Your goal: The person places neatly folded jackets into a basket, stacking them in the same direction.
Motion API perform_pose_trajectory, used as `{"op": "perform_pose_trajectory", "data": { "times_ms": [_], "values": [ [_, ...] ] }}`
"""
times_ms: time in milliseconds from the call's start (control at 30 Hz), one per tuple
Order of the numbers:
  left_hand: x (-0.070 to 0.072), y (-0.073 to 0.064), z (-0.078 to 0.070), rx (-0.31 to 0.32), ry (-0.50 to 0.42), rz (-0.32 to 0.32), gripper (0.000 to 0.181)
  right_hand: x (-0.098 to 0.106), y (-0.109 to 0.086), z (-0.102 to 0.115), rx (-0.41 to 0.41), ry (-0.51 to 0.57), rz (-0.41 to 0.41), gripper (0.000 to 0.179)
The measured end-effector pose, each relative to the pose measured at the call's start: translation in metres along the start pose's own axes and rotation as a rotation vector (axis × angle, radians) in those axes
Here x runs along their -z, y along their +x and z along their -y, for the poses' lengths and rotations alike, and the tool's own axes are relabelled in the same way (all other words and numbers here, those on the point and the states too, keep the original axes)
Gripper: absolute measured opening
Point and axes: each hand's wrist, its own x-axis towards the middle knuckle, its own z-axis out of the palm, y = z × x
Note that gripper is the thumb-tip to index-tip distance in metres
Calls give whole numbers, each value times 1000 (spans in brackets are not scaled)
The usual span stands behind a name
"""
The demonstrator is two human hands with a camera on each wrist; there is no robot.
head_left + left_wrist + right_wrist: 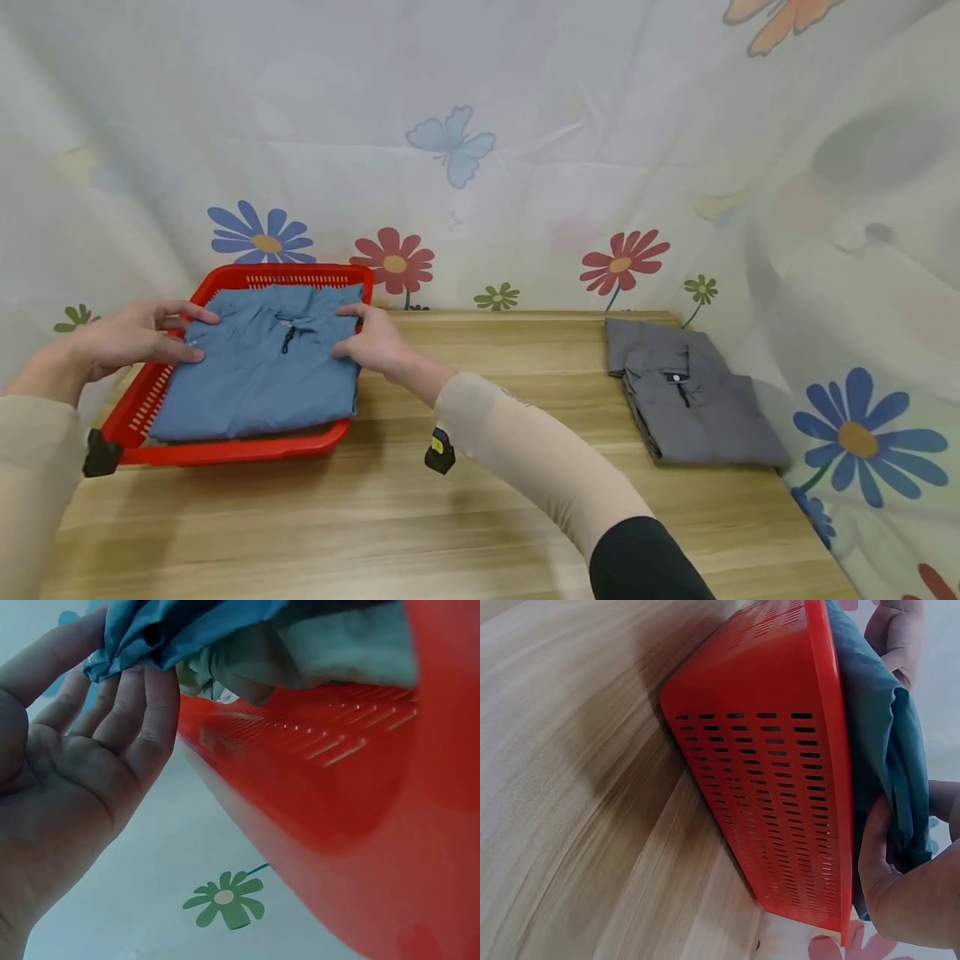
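Note:
A folded blue jacket [262,375] with a black zip pull lies over a red plastic basket [225,452] on the left of the table. My left hand [123,340] pinches the jacket's left edge; the left wrist view shows its fingertips at a blue fold [172,630]. On the opposite edge, my right hand [378,342] grips the jacket, its thumb and fingers on either side of the cloth in the right wrist view. Paler cloth [337,652] shows beneath the jacket inside the basket. The basket's bottom is mostly hidden.
A folded grey garment [693,408] with a dark zip pull lies at the right side of the wooden table [480,417]. A white curtain [525,200] printed with flowers and butterflies hangs behind and along the sides.

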Motion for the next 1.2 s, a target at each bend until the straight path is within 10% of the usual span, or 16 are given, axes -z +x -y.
{"op": "perform_pose_trajectory", "data": {
  "times_ms": [667, 1200],
  "values": [
    [2, 3, -3, 60, 109, -39, 76, -5, 3, 0, 7, -17, 6, 49],
    [-4, -6, -16, 40, 256, -156, 73, 24, 0, -15, 78, -252, -16, 36]
  ]
}}
